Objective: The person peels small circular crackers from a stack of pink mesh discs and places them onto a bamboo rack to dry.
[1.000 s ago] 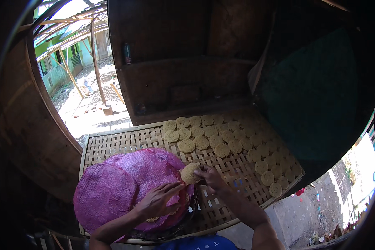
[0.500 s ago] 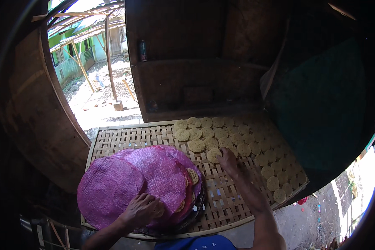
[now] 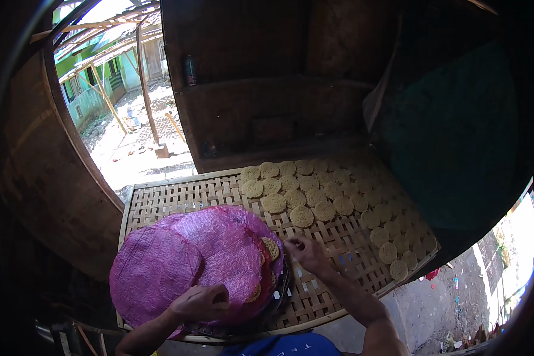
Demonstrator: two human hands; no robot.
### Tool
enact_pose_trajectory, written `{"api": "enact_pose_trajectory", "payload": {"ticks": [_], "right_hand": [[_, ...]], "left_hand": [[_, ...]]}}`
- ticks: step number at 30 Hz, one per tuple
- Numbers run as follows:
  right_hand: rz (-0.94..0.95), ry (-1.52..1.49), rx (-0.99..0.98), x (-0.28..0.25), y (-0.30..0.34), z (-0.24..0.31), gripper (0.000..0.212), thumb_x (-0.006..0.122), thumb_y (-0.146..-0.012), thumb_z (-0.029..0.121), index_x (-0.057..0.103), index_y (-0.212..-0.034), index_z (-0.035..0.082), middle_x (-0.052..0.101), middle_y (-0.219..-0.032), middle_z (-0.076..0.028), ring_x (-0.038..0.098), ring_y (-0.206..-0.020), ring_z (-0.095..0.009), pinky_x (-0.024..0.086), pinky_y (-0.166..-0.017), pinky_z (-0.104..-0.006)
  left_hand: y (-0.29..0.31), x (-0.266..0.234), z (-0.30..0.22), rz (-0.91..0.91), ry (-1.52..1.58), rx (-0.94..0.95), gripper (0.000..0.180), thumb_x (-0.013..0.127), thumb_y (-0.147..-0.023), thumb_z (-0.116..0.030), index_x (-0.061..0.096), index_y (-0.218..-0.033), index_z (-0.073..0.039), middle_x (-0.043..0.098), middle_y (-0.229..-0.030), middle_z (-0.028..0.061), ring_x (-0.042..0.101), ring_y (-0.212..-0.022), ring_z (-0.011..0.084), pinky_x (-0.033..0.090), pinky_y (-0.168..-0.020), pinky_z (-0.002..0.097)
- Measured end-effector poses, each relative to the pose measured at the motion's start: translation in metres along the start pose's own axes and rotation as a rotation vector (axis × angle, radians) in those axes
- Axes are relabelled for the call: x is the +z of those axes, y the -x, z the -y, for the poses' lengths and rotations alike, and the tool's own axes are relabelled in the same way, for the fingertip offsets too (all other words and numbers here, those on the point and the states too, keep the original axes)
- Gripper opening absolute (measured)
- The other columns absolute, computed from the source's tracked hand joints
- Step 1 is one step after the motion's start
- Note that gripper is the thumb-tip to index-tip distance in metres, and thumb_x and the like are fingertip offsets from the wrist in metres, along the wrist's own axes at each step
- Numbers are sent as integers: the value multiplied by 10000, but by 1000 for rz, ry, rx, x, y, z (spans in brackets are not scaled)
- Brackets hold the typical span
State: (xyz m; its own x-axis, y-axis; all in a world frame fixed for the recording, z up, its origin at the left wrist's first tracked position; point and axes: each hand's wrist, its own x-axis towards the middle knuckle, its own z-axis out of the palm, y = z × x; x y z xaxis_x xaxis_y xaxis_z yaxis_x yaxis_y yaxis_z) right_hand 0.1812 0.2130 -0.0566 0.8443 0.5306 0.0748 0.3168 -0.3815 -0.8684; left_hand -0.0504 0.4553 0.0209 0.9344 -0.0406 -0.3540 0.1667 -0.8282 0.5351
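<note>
My left hand (image 3: 200,303) is closed, its fingers curled over the near part of a pile of pink-purple woven plastic rounds (image 3: 222,249); what it grips, if anything, is hidden. Just right of the pile, above the woven bamboo rack (image 3: 314,291), hangs my right hand (image 3: 308,256). Its fingers are loosely bent and a little apart, with nothing seen in them. A few tan round crackers (image 3: 270,249) stick out between the pile's layers at its right edge. Beyond my right hand, one round cracker (image 3: 302,216) lies at the near end of the laid-out rows.
Several more round crackers (image 3: 388,253) cover the rack's far and right parts. A dark wall (image 3: 243,113) stands behind it, with a small can (image 3: 190,70) on a ledge. A green sheet (image 3: 457,142) hangs at the right. A doorway at left shows a sunlit yard (image 3: 142,130).
My right hand has let go of the cracker on the rack and come back toward the pile. My left hand has shifted slightly nearer, its fingers more curled. The view has tilted a little.
</note>
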Motion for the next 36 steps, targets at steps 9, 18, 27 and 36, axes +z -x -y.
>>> {"api": "enact_pose_trajectory", "payload": {"ticks": [9,18,27,36], "right_hand": [[533,-828,523,27,25,40,336,633,-949,271,608,-1133,-9,666,-1000,-72,646,-855,-120,534,-739,-246],[-25,-423,95,18,-81,-24,356,651,-870,76,544,-1189,-42,649,-1032,-100,646,-915,-159,531,-813,-291],[-367,610,-454,28,-81,-19,314,678,-818,231,660,-1084,64,674,-994,-127,623,-965,-332,490,-871,-438],[76,346,-438,62,17,50,407,734,-805,415,681,-1004,63,644,-907,-128,646,-867,-302,500,-825,-421]], "left_hand": [[-27,12,-68,-411,54,500,561,731,-823,-338,538,-1274,-64,560,-1288,175,559,-1189,336,467,-982,411],[0,37,-13,-576,90,246,624,758,-781,-329,544,-1306,-68,501,-1390,150,412,-1343,334,344,-1097,455],[50,66,30,-953,91,-153,640,793,-718,-217,558,-1291,-55,488,-1400,170,356,-1375,375,292,-1122,485],[47,92,51,-979,100,-360,654,759,-748,-230,536,-1343,-78,452,-1444,174,310,-1404,375,239,-1148,480]]}}
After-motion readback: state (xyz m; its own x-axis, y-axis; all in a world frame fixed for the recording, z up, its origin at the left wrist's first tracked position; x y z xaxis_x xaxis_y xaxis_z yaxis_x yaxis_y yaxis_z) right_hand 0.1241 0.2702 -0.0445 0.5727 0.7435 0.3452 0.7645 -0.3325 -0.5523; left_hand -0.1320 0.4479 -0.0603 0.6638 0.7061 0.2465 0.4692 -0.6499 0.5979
